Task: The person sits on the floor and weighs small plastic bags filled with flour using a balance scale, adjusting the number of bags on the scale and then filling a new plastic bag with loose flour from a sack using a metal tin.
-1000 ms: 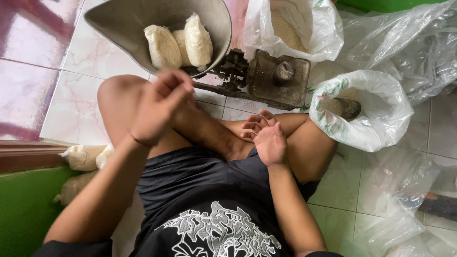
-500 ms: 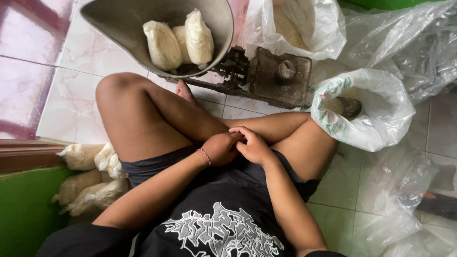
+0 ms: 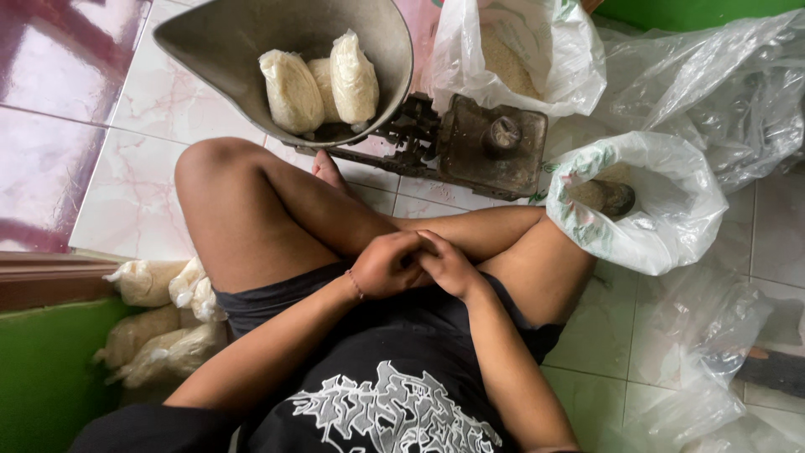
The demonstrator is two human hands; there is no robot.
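Over the crossed legs, left hand (image 3: 387,267) and right hand (image 3: 449,267) clasp each other, holding nothing. Nearest: three filled bags (image 3: 319,82) in the scale pan (image 3: 210,42), far centre. Risk: a shifting knee could knock the scale (image 3: 490,147).

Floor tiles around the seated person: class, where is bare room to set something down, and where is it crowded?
Bare tiles lie left of the raised knee, below the scale pan. Crowded: plastic bags on the right, filled packets by the green wall.
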